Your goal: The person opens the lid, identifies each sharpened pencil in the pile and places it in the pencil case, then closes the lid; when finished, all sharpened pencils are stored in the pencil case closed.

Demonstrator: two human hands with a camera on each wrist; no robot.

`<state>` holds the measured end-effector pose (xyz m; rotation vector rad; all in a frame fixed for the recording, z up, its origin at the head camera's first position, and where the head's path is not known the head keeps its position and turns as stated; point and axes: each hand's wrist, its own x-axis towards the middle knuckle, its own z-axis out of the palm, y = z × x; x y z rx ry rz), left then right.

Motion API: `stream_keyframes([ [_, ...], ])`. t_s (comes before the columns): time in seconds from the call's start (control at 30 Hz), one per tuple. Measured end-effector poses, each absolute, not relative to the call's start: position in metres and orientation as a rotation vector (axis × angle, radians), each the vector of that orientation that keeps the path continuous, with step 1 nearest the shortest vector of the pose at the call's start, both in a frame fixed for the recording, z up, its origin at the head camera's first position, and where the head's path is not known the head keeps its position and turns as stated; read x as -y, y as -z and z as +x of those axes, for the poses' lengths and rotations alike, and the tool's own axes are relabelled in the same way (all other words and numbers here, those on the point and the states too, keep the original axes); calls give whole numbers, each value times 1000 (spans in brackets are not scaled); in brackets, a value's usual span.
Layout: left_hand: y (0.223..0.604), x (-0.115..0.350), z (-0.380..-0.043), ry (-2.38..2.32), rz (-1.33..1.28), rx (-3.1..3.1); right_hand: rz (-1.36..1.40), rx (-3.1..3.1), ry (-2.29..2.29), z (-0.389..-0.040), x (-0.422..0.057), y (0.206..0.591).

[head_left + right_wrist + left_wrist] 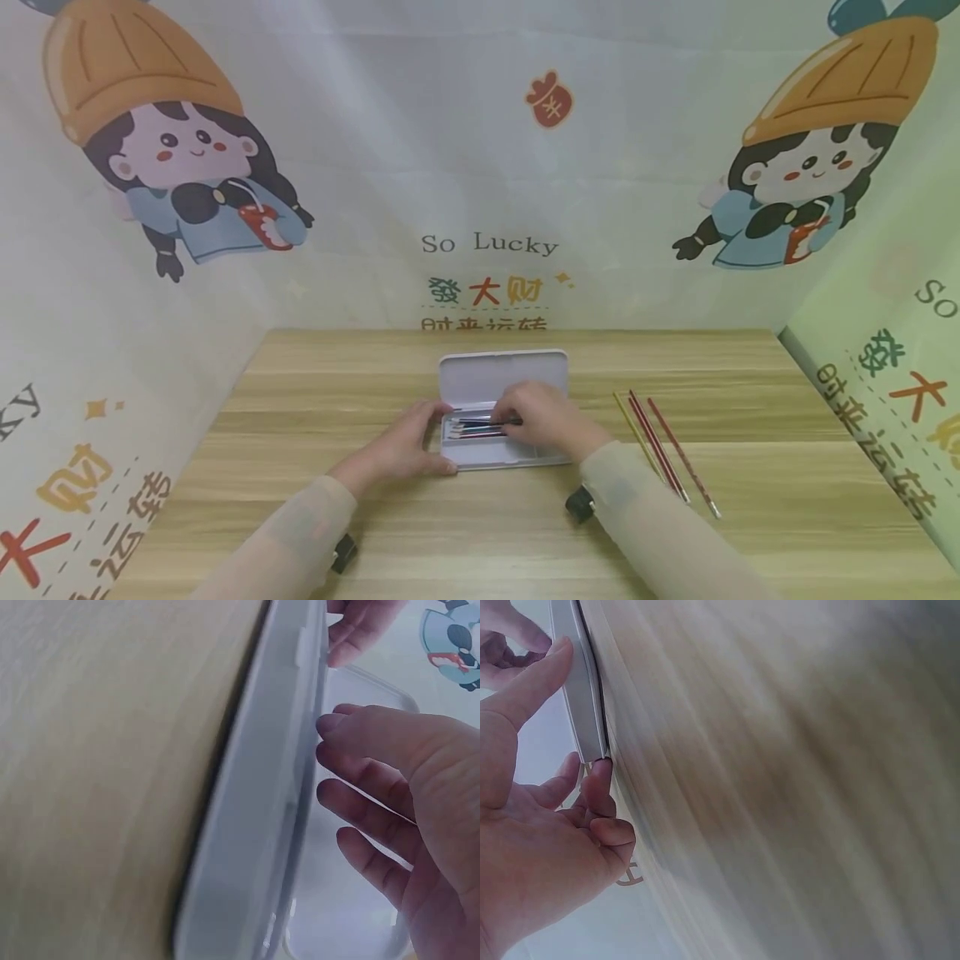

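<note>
A white pencil case (504, 454) lies on the table with its lid (480, 375) raised at the back. Several dark and red pencils (472, 430) lie in its tray, points to the left. My left hand (401, 446) grips the case's left end, thumb at the front edge and fingers round the far corner. In the left wrist view, that thumb presses the case's side wall (585, 705). My right hand (543, 417) reaches over the tray, bent fingers at the pencils' right ends. In the right wrist view its fingertips (330, 727) meet the rim; I cannot tell whether they pinch a pencil.
To the right of the case lie a yellow pencil (639, 437), red pencils (660, 446) and a patterned red pencil (682, 454), side by side, near my right forearm. A printed cloth backdrop (487, 167) rises behind the wooden table (337, 358) and along both sides.
</note>
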<state>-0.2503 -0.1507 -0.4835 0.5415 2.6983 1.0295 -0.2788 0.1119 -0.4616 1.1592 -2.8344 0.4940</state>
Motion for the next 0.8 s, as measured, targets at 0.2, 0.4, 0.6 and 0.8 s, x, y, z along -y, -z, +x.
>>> stream_keyframes([
  [0.2, 481, 149, -250, -1030, 545, -2702, 1039, 2817, -565, -276, -121, 447],
  [0.4, 478, 149, -248, -1031, 555, -2705, 914, 2729, -503, -276, -133, 433],
  [0.6, 478, 149, -248, -1023, 551, -2707, 764, 2713, -437, -284, -145, 427],
  [0.8, 479, 149, -248, -1020, 554, -2711, 637, 2761, -373, -286, -157, 423],
])
